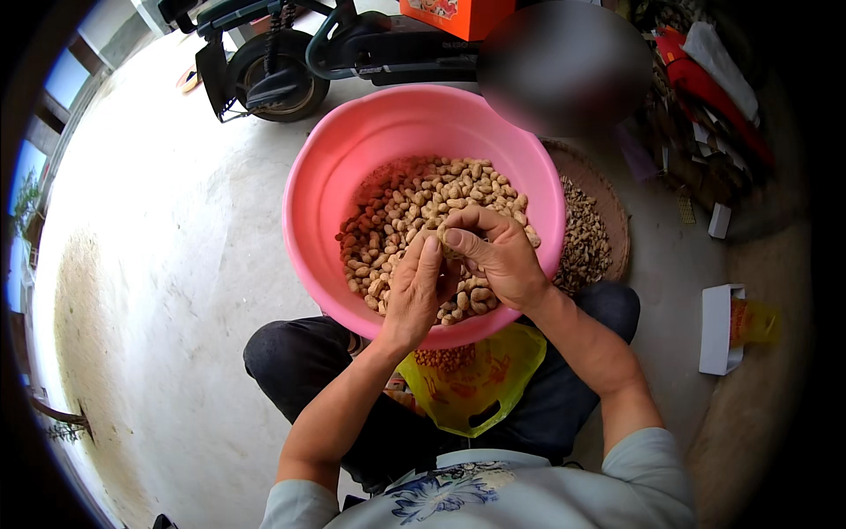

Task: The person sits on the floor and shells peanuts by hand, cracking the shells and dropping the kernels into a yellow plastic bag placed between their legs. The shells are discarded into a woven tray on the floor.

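Over a large pink plastic basin (317, 264), my left hand (415, 287) and my right hand (507, 258) meet at the fingertips. Pinched between both thumbs and fingers is an unshelled peanut (447, 243), mostly covered by them. Many peanuts in their shells (416, 205) lie across the basin's bottom. Below the basin's near rim, between my knees, a yellow plastic bag (462, 403) lies spread, with reddish shelled peanut kernels (446, 358) on it.
Right of the basin, a round shallow basket (620, 231) holds empty peanut shells (585, 228). An electric scooter (284, 79) and an orange box (456, 16) stand beyond. A blurred patch covers the upper right. Farther right lie a white box (717, 330) and piled clutter (700, 119).
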The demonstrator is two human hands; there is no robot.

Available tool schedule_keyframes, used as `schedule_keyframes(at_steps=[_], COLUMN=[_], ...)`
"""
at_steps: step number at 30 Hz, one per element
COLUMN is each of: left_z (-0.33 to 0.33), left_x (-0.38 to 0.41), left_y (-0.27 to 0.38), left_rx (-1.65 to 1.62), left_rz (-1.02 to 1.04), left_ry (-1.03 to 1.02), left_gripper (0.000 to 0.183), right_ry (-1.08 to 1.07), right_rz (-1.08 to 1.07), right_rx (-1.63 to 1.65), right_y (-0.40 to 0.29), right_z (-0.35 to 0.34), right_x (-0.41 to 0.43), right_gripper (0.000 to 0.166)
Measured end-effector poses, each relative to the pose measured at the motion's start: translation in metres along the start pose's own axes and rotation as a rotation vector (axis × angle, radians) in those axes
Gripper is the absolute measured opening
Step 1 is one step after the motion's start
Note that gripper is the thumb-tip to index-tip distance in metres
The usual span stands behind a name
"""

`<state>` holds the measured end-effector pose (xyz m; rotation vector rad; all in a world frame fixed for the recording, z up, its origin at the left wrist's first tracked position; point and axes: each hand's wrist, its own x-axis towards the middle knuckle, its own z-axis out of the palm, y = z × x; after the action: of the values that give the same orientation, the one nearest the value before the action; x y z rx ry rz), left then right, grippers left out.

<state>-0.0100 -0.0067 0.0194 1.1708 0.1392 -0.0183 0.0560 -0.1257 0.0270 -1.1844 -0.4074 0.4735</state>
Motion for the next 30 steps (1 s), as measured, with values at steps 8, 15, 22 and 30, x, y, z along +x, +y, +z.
schedule_keyframes(at_steps=[8, 15, 22, 30], left_z=[0.006, 0.017, 0.021, -0.003], left_x=[0.007, 0.008, 0.005, 0.017], left_y=[-0.009, -0.016, -0.016, -0.027], left_rx=[0.106, 0.124, 0.517, 0.176], left_rz=[0.061, 0.127, 0.135, -0.010], left_ry=[0.033, 0.137, 0.322, 0.228], left_gripper=[0.026, 0.028, 0.030, 0.025], right_ry=[-0.003, 0.244, 0.294, 0.191], right_rz=[-0.235, -0.148, -0.171, 0.047], right_rx=[-0.345, -0.238, -0.288, 0.007], right_y=[-0.004, 0.005, 0.014, 0.011], right_z=[-0.011, 0.005, 0.014, 0.004], right_x=[-0.006, -0.011, -0.011, -0.010], right_gripper=[0.018, 0.010, 0.013, 0.015])
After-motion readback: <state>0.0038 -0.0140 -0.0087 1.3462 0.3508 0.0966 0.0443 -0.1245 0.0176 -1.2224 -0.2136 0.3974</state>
